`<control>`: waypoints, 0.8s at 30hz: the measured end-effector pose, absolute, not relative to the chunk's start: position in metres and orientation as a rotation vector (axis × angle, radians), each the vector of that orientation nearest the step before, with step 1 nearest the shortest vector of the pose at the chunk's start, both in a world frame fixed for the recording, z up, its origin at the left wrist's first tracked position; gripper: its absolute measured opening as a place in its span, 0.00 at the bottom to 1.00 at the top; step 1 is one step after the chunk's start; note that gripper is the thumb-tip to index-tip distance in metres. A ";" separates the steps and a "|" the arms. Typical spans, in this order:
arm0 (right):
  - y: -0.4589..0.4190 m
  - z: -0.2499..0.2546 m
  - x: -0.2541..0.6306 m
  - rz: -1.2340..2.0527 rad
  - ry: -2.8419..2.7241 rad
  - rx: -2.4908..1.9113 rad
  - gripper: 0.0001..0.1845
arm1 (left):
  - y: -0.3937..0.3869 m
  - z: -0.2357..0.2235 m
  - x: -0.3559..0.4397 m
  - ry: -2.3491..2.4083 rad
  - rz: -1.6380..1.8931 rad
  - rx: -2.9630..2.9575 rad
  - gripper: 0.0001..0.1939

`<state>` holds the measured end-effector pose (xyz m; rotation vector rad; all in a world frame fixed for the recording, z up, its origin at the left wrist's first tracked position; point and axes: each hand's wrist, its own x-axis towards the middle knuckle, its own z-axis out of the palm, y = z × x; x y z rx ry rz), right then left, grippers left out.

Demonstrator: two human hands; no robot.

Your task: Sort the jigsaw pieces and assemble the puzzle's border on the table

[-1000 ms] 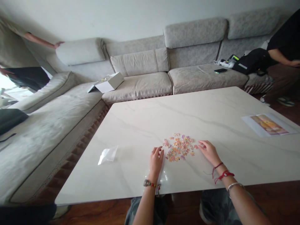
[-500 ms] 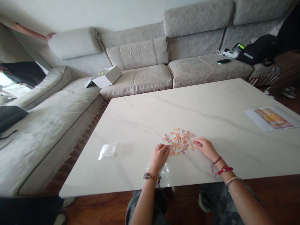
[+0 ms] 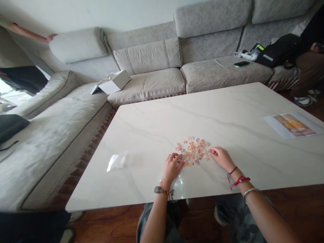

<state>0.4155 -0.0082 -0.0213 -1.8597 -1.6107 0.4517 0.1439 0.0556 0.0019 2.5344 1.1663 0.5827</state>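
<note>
Small jigsaw puzzle pieces [image 3: 194, 148] in orange, pink and purple lie loosely heaped on the white marbled table [image 3: 222, 121]. At the heap's left edge is my left hand [image 3: 173, 165], its thumb apart from its curled fingers, the fingertips touching or just over the nearest pieces. On the opposite side, my right hand [image 3: 220, 157] has its thumb and fingers closed together beside the outermost pieces. Whatever those fingers may hold is too small to make out.
A clear plastic bag [image 3: 116, 161] lies on the table's left part. Toward the right edge rests a printed picture sheet [image 3: 293, 125]. Behind stands a grey sofa [image 3: 149, 82] with a white box [image 3: 115, 82], a phone [image 3: 241, 64] and a black bag [image 3: 278, 50]. People stand at both sides.
My left thumb and fingers have spread slightly apart at the heap's edge. My right hand stays almost where it was, fingers closed. The view has shifted a little.
</note>
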 end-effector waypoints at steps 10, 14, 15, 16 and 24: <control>-0.016 -0.016 0.386 0.037 -2.098 -2.069 0.27 | 0.029 -0.003 0.168 1.655 0.216 2.558 0.27; -0.003 -0.022 0.388 0.023 -2.229 -2.044 0.29 | 0.041 0.001 0.174 1.659 0.142 2.529 0.29; 0.001 -0.023 0.389 0.024 -2.248 -2.031 0.29 | 0.044 0.002 0.176 1.652 0.126 2.531 0.29; 0.006 -0.023 0.390 0.023 -2.264 -2.017 0.29 | 0.048 0.002 0.177 1.643 0.114 2.536 0.29; 0.037 -0.022 0.382 0.034 -2.311 -1.958 0.28 | 0.075 -0.002 0.186 1.571 0.122 2.591 0.29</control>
